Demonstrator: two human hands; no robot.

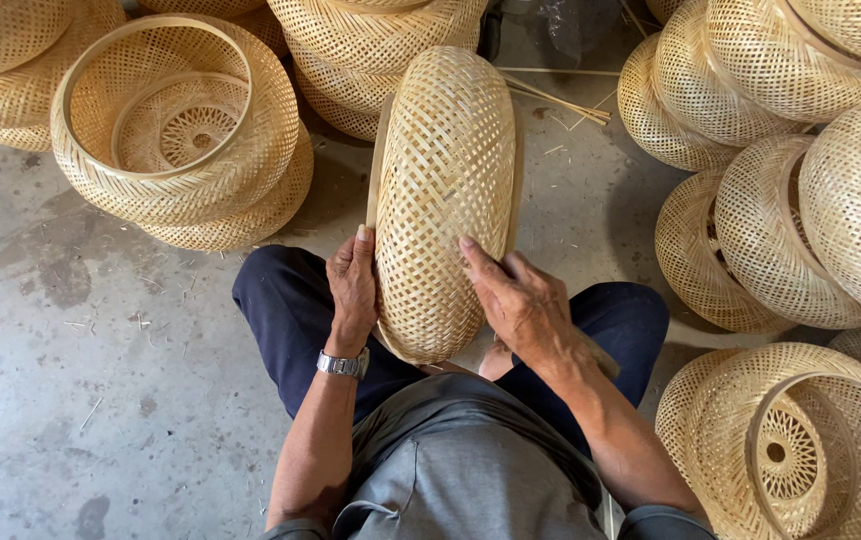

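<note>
Both hands, the left hand [353,285] and right hand [519,300], hold tight a tan woven basket [446,190] standing on its edge above the lap.

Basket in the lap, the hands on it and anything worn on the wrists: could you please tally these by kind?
Woven basket: 1
Hands on it: 2, left hand and right hand
Wristwatch: 1
Total: 4

matt woven bamboo basket [443,190], rough grey concrete floor [71,380]
</note>
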